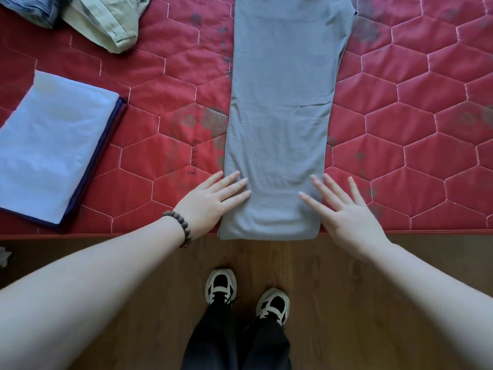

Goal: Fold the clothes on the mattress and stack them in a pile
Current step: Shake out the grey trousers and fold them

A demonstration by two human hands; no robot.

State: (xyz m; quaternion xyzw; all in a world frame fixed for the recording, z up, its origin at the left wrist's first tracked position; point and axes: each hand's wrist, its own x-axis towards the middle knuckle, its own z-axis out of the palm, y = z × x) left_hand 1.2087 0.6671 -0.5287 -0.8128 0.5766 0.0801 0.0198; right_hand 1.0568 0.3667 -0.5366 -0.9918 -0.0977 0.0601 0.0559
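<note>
Grey garment (282,108): folded into a long narrow strip, lying flat along the middle of the red mattress (416,108); its near end reaches the mattress edge closest to the person, and its far end runs out of the top of the view.
Far-left clothes: a striped blue piece (32,9) and a pale green garment (106,20) lie rumpled together in the top left corner of the mattress, unfolded.
Folded pile (50,153): a light blue folded piece on top, a dark navy edge and a thin maroon edge showing beneath it along its right side; it sits on the left part of the mattress, well apart from the grey garment.
Left hand (210,198): wide, fingers straight and spread, palm down, resting at the left edge of the grey garment near its near end, fingertips on the cloth.
Bracelet (177,228): dark round beads around the left wrist.
Right hand (346,212): wide, fingers straight and splayed, palm down, at the right edge of the grey garment, with two fingertips reaching onto the cloth.
Mattress: red, quilted in a hexagon pattern with faded dark prints.
Floor (346,263): brown wood below the mattress edge.
Feet: two black-and-white sneakers (221,285) and dark trousers (234,340), standing on the floor just in front of the garment's near end.
</note>
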